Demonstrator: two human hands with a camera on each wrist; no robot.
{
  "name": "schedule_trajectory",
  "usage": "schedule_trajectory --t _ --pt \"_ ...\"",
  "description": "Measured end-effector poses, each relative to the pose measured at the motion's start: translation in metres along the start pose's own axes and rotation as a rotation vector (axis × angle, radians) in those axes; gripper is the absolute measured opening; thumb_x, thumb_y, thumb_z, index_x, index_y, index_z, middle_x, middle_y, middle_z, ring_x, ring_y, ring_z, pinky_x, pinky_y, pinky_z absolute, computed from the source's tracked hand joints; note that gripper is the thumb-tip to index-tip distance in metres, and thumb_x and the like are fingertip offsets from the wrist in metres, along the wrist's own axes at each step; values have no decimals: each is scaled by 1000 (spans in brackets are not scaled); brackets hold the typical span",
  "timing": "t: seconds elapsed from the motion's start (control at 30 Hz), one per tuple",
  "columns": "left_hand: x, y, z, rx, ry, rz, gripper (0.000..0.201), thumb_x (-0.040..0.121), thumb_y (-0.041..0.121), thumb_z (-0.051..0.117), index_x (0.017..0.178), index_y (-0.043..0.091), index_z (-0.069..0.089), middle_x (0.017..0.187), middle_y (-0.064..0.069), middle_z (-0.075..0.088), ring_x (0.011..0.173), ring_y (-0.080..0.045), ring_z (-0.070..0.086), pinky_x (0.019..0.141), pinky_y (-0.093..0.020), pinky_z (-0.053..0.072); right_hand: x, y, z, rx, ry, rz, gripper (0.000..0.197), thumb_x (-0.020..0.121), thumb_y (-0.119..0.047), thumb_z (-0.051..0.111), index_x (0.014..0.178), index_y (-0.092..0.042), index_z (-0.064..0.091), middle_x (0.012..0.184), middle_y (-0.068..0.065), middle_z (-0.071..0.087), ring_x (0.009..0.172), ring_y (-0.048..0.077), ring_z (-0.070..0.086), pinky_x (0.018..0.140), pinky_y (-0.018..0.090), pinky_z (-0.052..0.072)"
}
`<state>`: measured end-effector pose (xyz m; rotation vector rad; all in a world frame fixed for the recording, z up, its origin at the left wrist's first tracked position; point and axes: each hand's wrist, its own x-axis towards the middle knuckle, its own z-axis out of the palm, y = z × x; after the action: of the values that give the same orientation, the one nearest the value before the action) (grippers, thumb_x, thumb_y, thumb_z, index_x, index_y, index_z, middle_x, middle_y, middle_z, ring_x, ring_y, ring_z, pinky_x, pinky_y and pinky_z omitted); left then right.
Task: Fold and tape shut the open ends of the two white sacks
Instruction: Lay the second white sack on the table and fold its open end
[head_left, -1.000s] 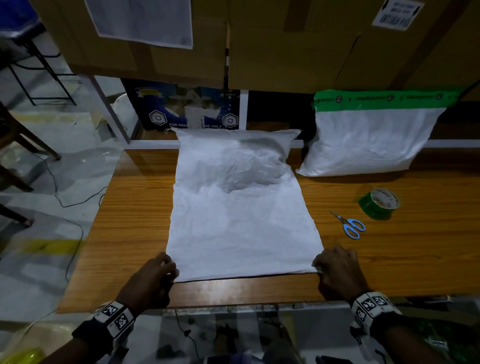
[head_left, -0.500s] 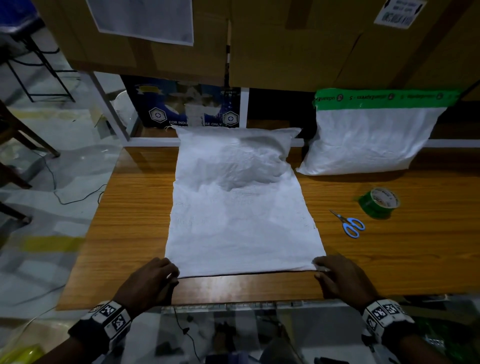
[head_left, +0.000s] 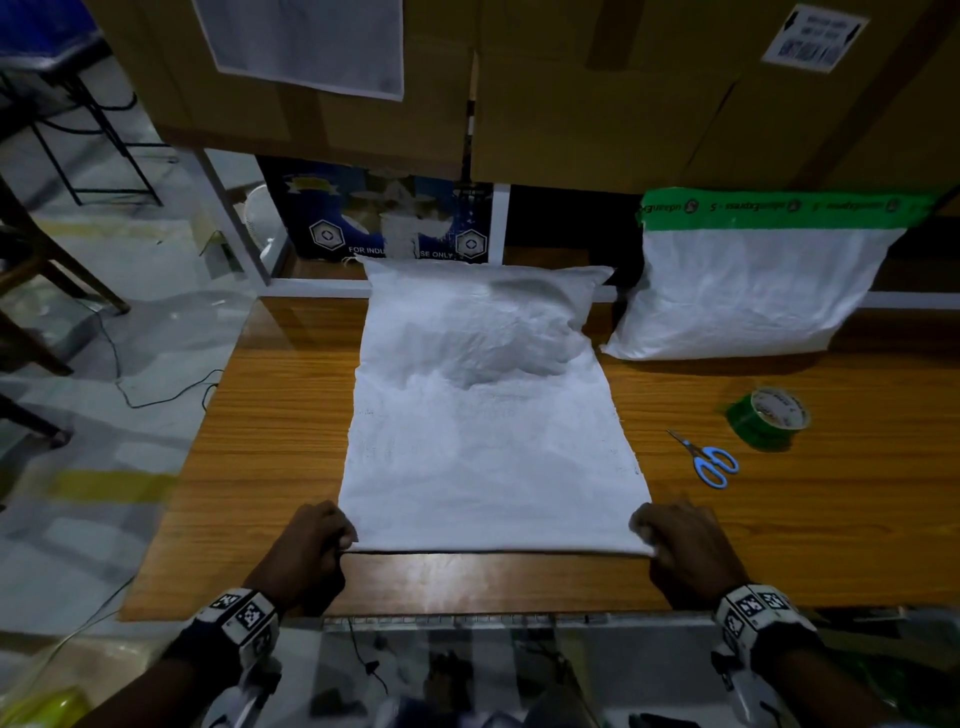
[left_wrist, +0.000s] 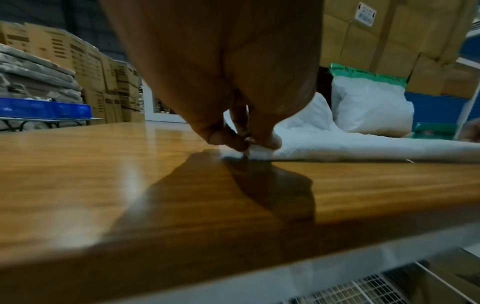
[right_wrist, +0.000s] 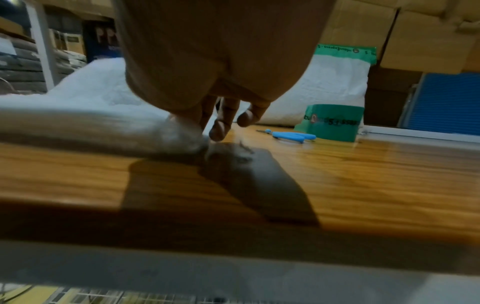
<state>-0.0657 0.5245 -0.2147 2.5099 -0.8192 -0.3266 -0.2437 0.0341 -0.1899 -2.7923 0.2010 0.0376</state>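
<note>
Two white sacks are counted on the counter (head_left: 270, 447). The open sack (head_left: 488, 436) lies flat at the centre, its filled end bulging at the far edge and its open end drawn toward the near edge, where a strip of bare wood is left in front of it. The near left corner is pinched between thumb and fingertips of the left hand (head_left: 306, 551); in the left wrist view the fabric is seen bunched in that pinch. The near right corner is gripped by the right hand (head_left: 685, 551), with two fingers seen curled loose beside the sack in the right wrist view. The taped sack (head_left: 748, 291) stands upright at the far right, a green tape strip (head_left: 779, 208) sealing its top, just beside the first sack. One green tape roll (head_left: 769, 415) and one pair of blue-handled scissors (head_left: 711, 462) lie right of the open sack, near each other, apart from it. Bare counter is seen on both sides. Cardboard boxes (head_left: 571, 93) are stacked behind.
</note>
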Motion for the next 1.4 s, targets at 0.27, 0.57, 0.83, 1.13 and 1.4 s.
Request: schedule_trajectory --t 0.27,0.57,0.83,1.13,1.4 --pt "5 5 -6 -43 -39 -82 35 71 4 65 69 38 57 69 10 59 70 -8 55 62 -30 45 -5 -11 -1 36 105 -115 16 91 -27 47 100 -33 59 101 -12 61 96 13 56 73 36 36" --pt "-6 6 -5 -92 -6 -90 26 75 11 62 85 35 62 80 17 61 79 -6 57 68 -31 50 -21 13 14 45 58 -235 27 74 -14 84 91 -27 69 89 -9 68 81 19 65 68 33 50" --pt "-12 21 -13 -52 -24 7 34 72 7 69 92 34 62 92 20 54 78 1 56 61 -25 50 -4 4 14 179 35 -77 41 71 5 62 89 -31 61 90 -14 63 76 13 63 61 33 53" --pt "-13 22 -15 68 -8 72 16 79 34 59 94 32 64 86 16 56 76 -8 53 60 -27 47 -2 0 5 -122 -26 -219 16 75 -35 73 88 -36 65 95 -18 63 90 16 55 71 36 30" --pt "-11 10 -12 64 -49 60 13 78 25 66 88 32 68 93 11 60 89 -7 57 75 -21 48 6 0 -5 -29 12 -78 23 82 -17 75 81 -37 64 85 -23 58 89 9 47 72 34 26"
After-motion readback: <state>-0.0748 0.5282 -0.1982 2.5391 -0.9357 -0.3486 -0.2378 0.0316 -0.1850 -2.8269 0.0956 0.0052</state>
